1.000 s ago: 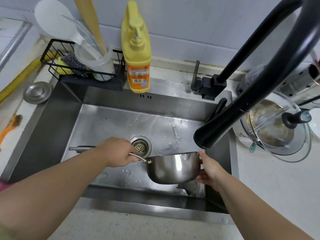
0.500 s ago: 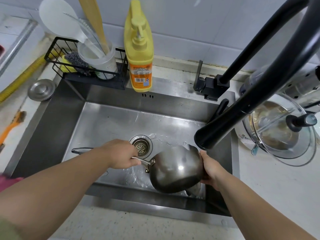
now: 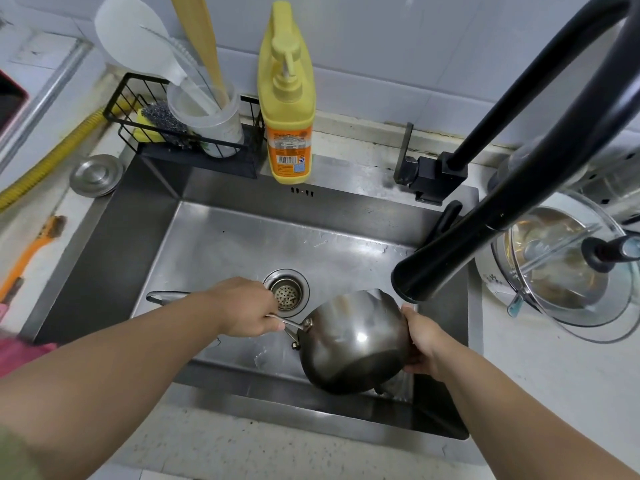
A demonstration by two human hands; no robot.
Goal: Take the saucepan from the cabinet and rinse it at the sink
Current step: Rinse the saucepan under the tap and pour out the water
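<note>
A small steel saucepan (image 3: 353, 341) hangs over the front right of the steel sink (image 3: 221, 244), tipped so its rounded underside faces me and its mouth points away and down. My left hand (image 3: 246, 306) is closed around the saucepan's long handle, whose end pokes out to the left. My right hand (image 3: 424, 341) grips the saucepan's right side at the rim. The black faucet spout (image 3: 446, 258) ends just above and right of the saucepan. No water stream shows. The drain strainer (image 3: 286, 294) lies behind my left hand.
A yellow soap bottle (image 3: 289, 98) and a black wire rack (image 3: 180, 133) with a cup of utensils and scourers stand at the sink's back edge. A glass-lidded pot (image 3: 568, 268) sits on the right counter. A steel sink plug (image 3: 96, 174) and orange brush (image 3: 31, 251) lie left.
The saucepan went from upright with its rim level to tipped over, its bottom turned toward me. Both hands kept their grip, and water spread on the sink floor beneath it.
</note>
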